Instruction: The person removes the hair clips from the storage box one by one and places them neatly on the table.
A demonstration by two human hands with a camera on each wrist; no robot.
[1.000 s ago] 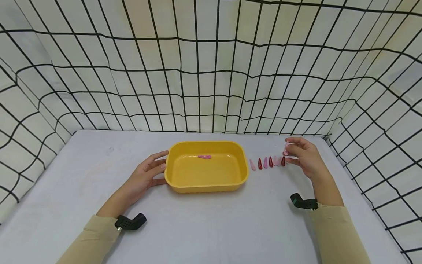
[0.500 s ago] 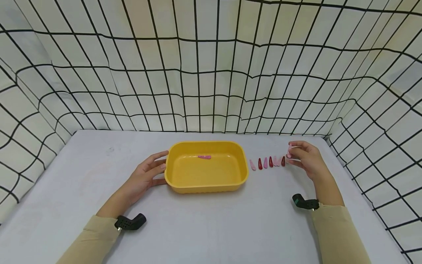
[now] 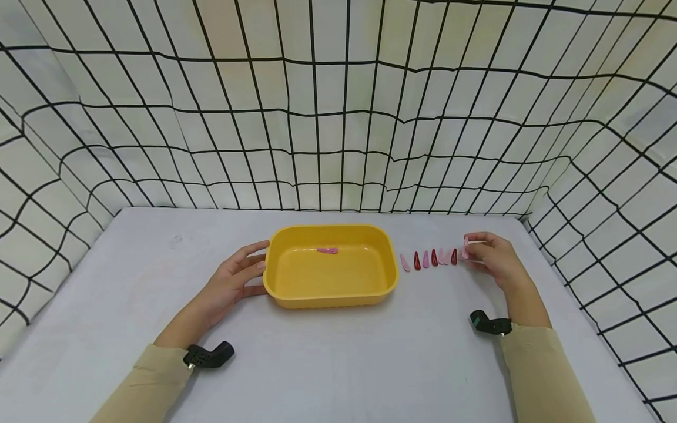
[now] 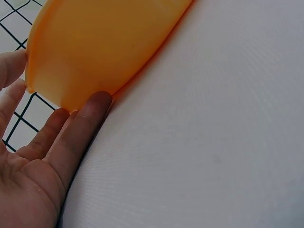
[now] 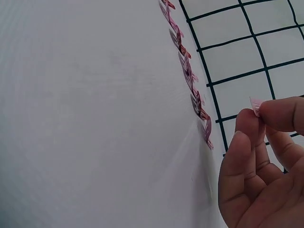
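Note:
A yellow tray (image 3: 328, 294) stands on the table with one pink snap hair clip (image 3: 328, 250) inside, near its far side. My left hand (image 3: 233, 276) rests its extended fingers against the tray's left end; the left wrist view has those fingertips touching the tray wall (image 4: 109, 52). To the right of the tray, several pink and dark red hair clips (image 3: 434, 258) lie in a row. At the row's right end my right hand (image 3: 492, 255) pinches a pink hair clip (image 5: 255, 105) between thumb and finger, raised off the table. The fingers hide most of it.
A white-covered table (image 3: 338, 364) lies under everything. Black wire mesh (image 3: 344, 153) with pale sheeting behind it rises along the back and both sides. Each wrist wears a black camera band (image 3: 208, 355).
My right hand has shifted slightly right and lower, with the pink hair clip still pinched, uncovering the dark red clip near the row's end. The left hand and tray have not moved.

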